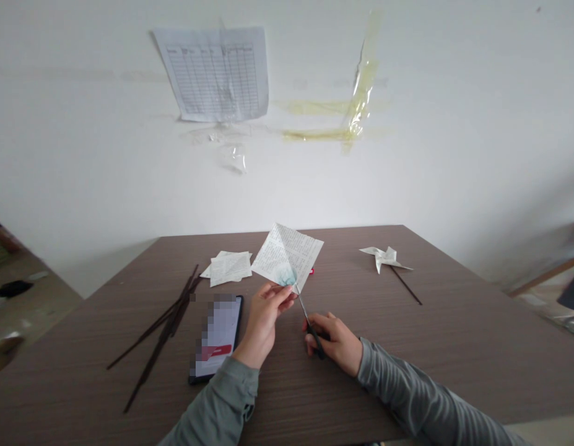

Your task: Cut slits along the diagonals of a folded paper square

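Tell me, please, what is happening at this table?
A person's left hand holds up a square of printed paper, while their right hand holds scissors with the blades at the paper's lower corner; whether they have cut in is too small to tell. On the table lie more paper pieces, dark sticks and a phone to the left, and a paper pinwheel to the right.

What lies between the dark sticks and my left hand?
In the head view, the phone lies between the dark sticks and the left hand, which pinches the printed paper.
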Demonstrator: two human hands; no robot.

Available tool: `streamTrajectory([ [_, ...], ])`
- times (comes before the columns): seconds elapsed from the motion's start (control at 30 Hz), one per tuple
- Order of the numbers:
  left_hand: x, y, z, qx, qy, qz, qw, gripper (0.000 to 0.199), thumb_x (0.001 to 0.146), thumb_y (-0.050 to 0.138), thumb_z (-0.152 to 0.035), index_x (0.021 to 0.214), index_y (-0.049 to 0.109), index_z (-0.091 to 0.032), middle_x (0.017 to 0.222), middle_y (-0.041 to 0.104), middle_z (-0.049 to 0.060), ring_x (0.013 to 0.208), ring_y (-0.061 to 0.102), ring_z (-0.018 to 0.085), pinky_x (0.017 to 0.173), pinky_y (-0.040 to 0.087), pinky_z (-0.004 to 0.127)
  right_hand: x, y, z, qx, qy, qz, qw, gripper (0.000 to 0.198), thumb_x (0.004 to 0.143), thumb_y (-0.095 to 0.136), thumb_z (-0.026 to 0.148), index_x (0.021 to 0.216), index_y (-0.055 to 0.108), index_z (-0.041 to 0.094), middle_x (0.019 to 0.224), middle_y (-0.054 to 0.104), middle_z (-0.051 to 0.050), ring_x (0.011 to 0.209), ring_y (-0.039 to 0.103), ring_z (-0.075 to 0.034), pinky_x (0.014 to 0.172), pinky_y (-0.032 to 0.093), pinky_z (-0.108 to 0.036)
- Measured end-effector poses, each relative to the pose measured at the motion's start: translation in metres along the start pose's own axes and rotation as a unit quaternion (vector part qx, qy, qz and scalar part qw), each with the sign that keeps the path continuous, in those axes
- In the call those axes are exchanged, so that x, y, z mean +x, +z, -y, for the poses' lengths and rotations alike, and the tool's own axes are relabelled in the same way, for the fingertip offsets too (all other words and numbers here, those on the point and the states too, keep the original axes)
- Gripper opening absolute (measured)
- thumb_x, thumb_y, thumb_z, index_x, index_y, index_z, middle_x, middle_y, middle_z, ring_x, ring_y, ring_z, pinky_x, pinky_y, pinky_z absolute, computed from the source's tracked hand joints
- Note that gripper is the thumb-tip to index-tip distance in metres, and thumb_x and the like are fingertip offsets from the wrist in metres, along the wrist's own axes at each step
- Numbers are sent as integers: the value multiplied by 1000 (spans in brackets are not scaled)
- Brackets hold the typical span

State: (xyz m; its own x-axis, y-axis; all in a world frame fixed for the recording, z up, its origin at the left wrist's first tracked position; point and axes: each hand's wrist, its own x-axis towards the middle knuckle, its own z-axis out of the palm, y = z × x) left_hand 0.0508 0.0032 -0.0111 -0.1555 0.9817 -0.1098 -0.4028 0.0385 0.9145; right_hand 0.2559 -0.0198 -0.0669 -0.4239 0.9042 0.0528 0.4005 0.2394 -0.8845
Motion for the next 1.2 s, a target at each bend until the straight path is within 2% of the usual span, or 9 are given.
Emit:
streamTrajectory([
  [0.2,0,-1,-2,1,5,10,1000,54,51,129,-37,84,89,-21,86,93,4,81,89,22,74,69,28,-1,-1,4,3,3,10,1000,54,100,80,89,104,77,35,82,93,-7,87,91,-42,138,56,-66],
  [0.33,0,0,-4,7,-1,8,1000,53,52,127,-36,83,87,-20,84,92,6,81,90,23,74,69,30,-2,-2,7,6,7,12,1000,56,99,81,91,103,76,35,79,89,-6,86,92,-43,131,62,-65],
  [0.53,0,-1,-3,9,-6,16,1000,53,51,127,-36,80,86,-21,84,92,6,81,90,24,74,69,30,0,-2,6,0,0,5,1000,56,100,80,91,103,76,35,80,90,-6,87,91,-44,137,57,-70],
  [0.67,1,-2,-2,12,-7,20,1000,51,54,128,-34,80,87,-21,83,92,5,80,90,23,74,70,30,-1,-2,8,-1,1,-3,1000,58,100,77,93,102,75,35,79,90,-7,85,90,-44,135,56,-71],
  [0.83,-1,-2,-3,4,-7,18,1000,49,52,127,-32,83,90,-20,85,93,6,79,89,22,73,69,28,-1,-2,12,12,11,4,1000,62,97,78,98,101,75,36,80,91,-7,84,88,-43,134,57,-67],
  [1.03,-2,0,-4,4,-10,14,1000,47,54,126,-30,81,89,-20,83,92,5,78,89,22,72,69,27,0,-1,8,5,3,-4,1000,54,100,80,89,101,75,36,79,90,-6,85,90,-42,134,58,-68],
  [1.2,-2,1,-4,2,-9,17,1000,49,54,128,-32,80,88,-20,82,92,4,78,89,21,71,69,26,0,1,3,8,1,-2,1000,53,100,78,89,103,77,35,81,93,-7,85,90,-42,135,58,-67],
])
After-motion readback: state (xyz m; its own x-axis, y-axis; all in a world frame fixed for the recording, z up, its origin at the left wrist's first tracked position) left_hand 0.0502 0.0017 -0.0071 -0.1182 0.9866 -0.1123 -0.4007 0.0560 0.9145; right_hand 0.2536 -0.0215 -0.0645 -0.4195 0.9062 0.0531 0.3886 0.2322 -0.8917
